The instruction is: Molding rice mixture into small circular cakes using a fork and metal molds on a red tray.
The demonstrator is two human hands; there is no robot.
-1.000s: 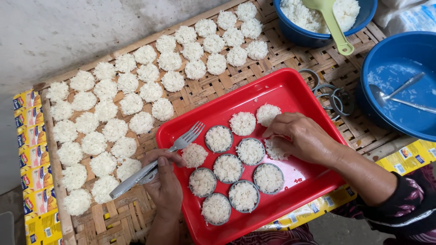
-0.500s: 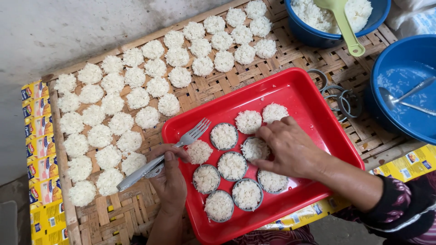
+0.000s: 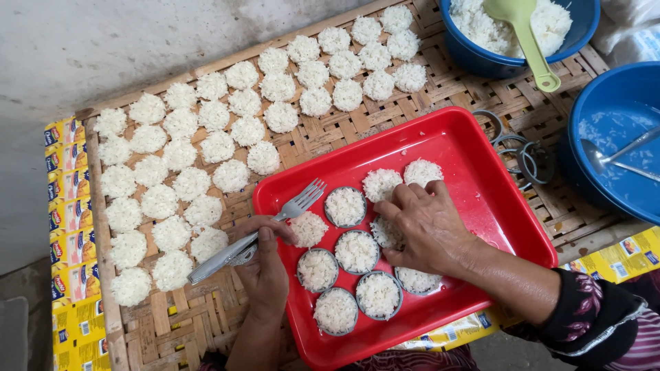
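The right hand [image 3: 430, 230] has slid onto a ring mould [image 3: 388, 233], fingers [image 3: 402, 206] together pressing rice; left hand [image 3: 265, 264] clamps the fork [image 3: 258, 230]; lifting that ring likely follows.

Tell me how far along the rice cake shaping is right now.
Done: dozens of white rice cakes lie in rows on the woven bamboo rack. In hand: on the red tray, the right hand presses a cake while the left hand holds a fork. Left: about six filled ring moulds to unmould, spare rings, and rice in the blue bowl.
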